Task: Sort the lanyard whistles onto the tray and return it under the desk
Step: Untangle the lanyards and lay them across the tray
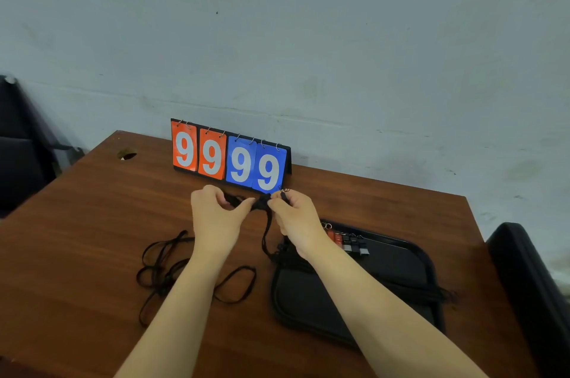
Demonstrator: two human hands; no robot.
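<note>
Both hands are raised above the brown desk (92, 223), working a black lanyard cord (266, 223). My left hand (216, 214) pinches one end of the bunched cord, and my right hand (296, 217) pinches the other end. The cord hangs down to a black whistle (281, 247) near the tray's left edge. A black tray (401, 266) lies on the desk at the right. Several whistles (347, 242), red and black with metal rings, lie in a row along its far edge. More loose black lanyards (172, 269) lie tangled on the desk under my left forearm.
A flip scoreboard (229, 158) showing 9 9 9 9 stands at the desk's far edge against the wall. A round cable hole (127, 155) is at the far left corner. Dark chairs stand at the left (21, 146) and right (530, 285).
</note>
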